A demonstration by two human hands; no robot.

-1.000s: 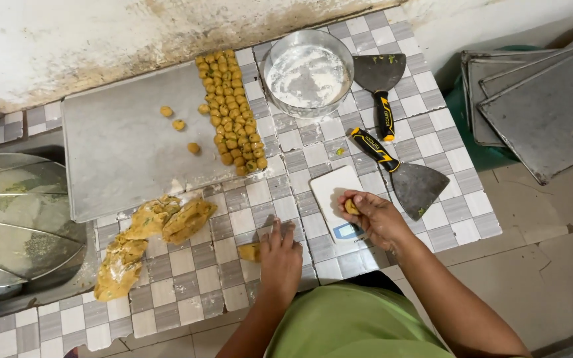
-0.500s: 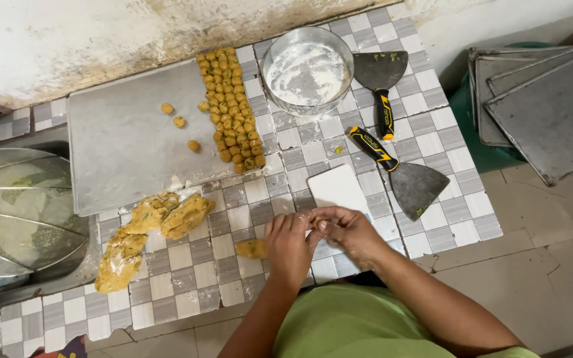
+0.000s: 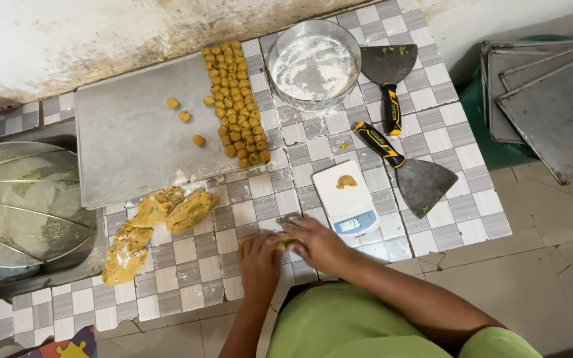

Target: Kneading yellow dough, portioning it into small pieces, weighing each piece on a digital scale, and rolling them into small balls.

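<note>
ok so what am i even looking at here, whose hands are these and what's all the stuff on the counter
One picture, from a camera worn on a person's head, looking down at their own hands. The left hand and right hand meet over a small lump of yellow dough on the tiled counter. Beside them a white kitchen scale carries a dough bit. Farther off lie a metal tray with rows of small dough balls, a bowl of flour, two scrapers, and a larger dough mass.
</note>
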